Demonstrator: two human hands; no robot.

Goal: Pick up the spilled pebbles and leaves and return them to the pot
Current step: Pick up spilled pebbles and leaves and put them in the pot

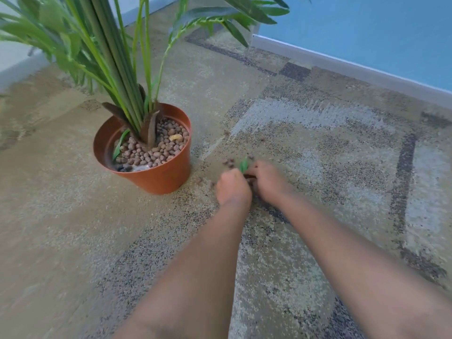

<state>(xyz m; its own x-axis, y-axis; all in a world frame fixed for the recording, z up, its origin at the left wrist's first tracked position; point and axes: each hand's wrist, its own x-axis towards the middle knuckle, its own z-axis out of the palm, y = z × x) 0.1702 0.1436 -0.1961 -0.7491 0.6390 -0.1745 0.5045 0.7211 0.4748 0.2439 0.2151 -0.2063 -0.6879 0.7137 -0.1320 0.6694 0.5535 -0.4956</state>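
An orange plastic pot (pixel 161 177) stands on the carpet, holding a tall green plant and brown clay pebbles (pixel 156 148). To its right, spilled pebbles (pixel 227 162) lie on the carpet, with single ones farther off (pixel 262 138). My left hand (pixel 233 188) and my right hand (pixel 266 181) meet over the spill, fingers curled down onto the carpet. A small green leaf (pixel 243 165) sticks up between the fingertips. The picture is blurred, and what lies under the palms is hidden.
A patterned beige and grey carpet (pixel 318 148) covers the floor. A white skirting board (pixel 354 69) under a blue wall runs along the right. Plant fronds (pixel 208 15) hang over the area behind the pot.
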